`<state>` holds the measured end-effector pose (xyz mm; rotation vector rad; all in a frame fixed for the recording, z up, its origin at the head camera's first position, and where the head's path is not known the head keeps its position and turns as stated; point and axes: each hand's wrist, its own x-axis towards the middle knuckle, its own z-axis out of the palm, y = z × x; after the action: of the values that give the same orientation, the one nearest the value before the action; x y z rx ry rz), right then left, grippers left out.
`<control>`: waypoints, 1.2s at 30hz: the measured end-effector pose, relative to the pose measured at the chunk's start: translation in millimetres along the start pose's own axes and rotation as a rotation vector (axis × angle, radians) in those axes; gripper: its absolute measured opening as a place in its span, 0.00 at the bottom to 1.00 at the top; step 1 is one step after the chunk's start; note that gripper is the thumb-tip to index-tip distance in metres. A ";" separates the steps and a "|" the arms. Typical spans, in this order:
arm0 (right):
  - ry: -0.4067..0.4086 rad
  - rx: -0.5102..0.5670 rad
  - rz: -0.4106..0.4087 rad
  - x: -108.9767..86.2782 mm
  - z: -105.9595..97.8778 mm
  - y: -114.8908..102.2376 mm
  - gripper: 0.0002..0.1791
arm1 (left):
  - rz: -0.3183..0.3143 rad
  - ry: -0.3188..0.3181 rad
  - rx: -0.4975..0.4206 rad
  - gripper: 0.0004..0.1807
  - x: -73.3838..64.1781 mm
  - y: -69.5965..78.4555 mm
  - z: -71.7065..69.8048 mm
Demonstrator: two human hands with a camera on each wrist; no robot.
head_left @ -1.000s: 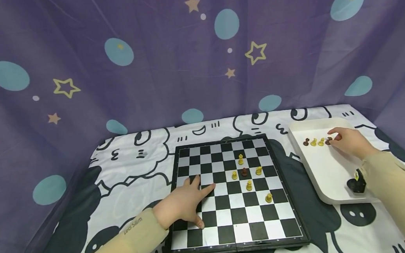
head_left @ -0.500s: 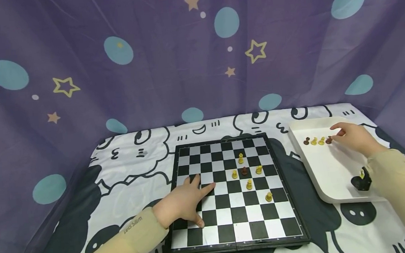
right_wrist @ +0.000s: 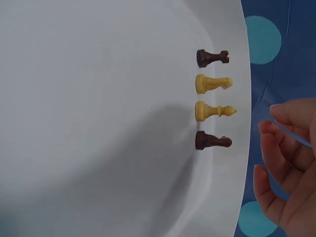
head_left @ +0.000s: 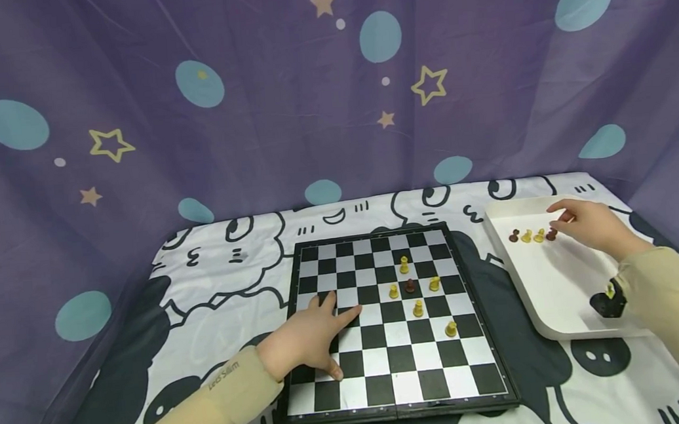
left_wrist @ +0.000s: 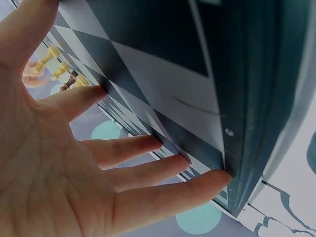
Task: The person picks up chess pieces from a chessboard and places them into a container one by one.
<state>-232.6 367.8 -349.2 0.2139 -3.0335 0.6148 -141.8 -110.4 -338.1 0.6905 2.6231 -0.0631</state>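
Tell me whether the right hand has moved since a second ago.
Yes: against the white tray, the right hand has shifted slightly up the head view; whether raised or farther away, I cannot tell.

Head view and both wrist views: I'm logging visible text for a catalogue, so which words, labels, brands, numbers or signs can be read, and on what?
"Lets S...", on the left sleeve; the remaining letters are too blurred to be sure of.
Pale marks on the chessboard's frame: too small to read.
Yellowish mark on the black object by the right sleeve: unreadable.
No other text is legible.
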 end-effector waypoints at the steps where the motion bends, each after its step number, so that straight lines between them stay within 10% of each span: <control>1: -0.001 0.004 -0.004 -0.3 -0.3 -1.9 0.19 | 0.000 0.000 0.000 0.58 0.1 0.0 0.2; 36: 0.014 0.077 -0.258 -1.9 11.0 -78.5 0.13 | -0.014 -0.007 0.035 0.59 2.1 0.3 0.1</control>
<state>-219.6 292.1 -329.3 0.5893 -2.9015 0.7062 -143.2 -109.1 -339.1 0.6828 2.6257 -0.1150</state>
